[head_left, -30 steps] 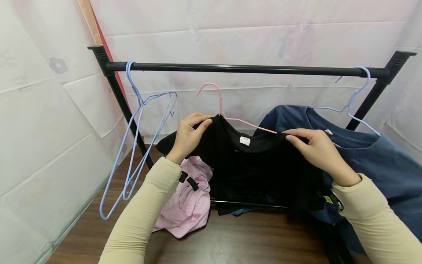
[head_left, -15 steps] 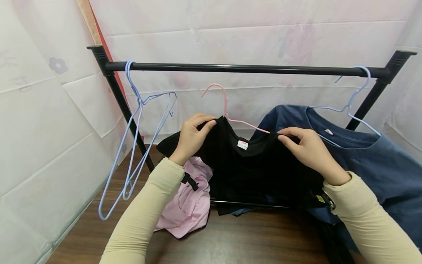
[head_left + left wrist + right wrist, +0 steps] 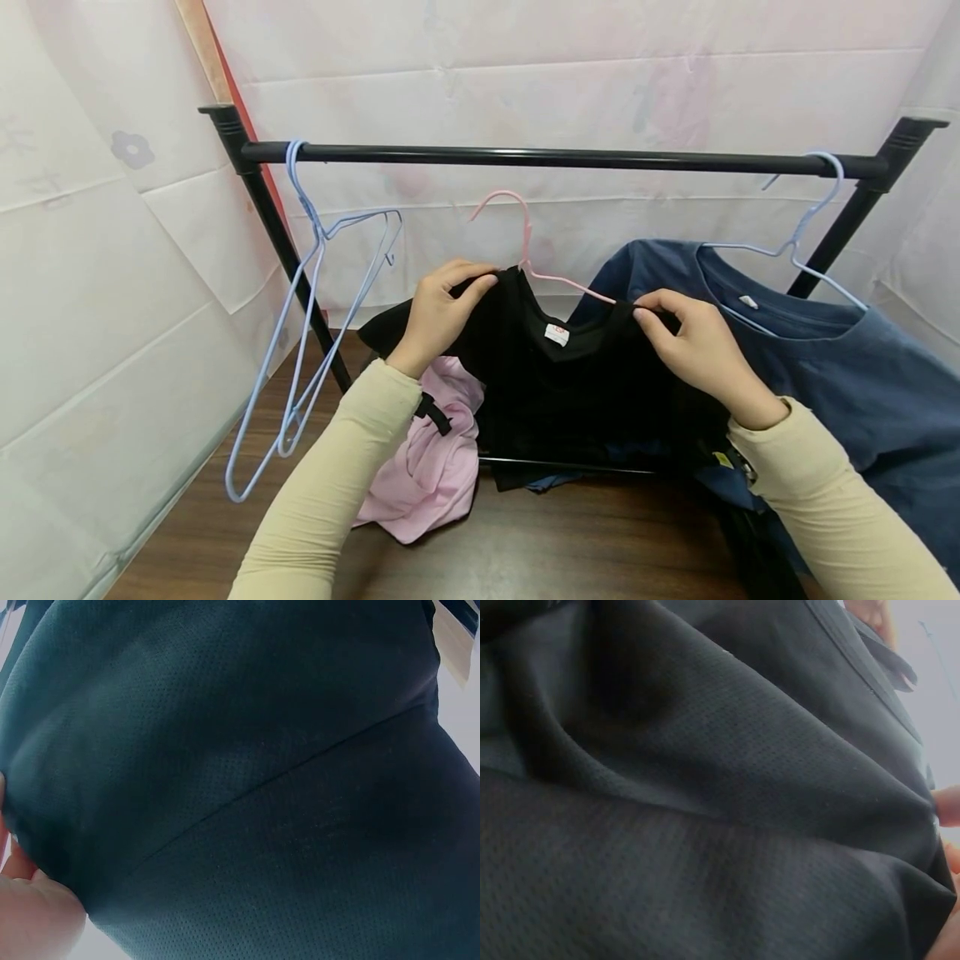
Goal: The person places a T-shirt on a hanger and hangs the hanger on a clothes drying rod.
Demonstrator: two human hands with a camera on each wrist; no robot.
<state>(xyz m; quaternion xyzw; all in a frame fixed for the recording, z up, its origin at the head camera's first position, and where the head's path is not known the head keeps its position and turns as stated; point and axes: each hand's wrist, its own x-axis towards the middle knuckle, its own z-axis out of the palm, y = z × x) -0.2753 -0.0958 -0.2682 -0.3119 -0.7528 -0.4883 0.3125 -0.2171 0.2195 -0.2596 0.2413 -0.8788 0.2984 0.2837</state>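
A black T-shirt [image 3: 570, 400] with a white neck label [image 3: 557, 335] hangs between both hands in the head view. A pink hanger [image 3: 527, 237] sits inside its neck; the hook and part of one arm show, the rest is hidden by cloth. My left hand [image 3: 442, 308] pinches the left shoulder between thumb and fingers. On the other side, my right hand [image 3: 697, 342] pinches the right shoulder close to where the hanger arm goes under the fabric. Dark mesh cloth [image 3: 247, 765] fills most of the left wrist view, and the shirt's folds [image 3: 727, 750] fill the right.
A black rail [image 3: 555, 157] runs across behind the pink hook. Blue hangers [image 3: 307, 275] hang at its left end, a blue shirt [image 3: 840, 375] on a blue hanger [image 3: 806, 221] at its right. Pink clothing [image 3: 431, 467] lies on the wooden surface [image 3: 555, 542] below.
The pink hanger's hook has shifted to the right. My right hand has moved left, bringing the hands closer together; the left hand has moved slightly right. Both keep hold of the T-shirt.
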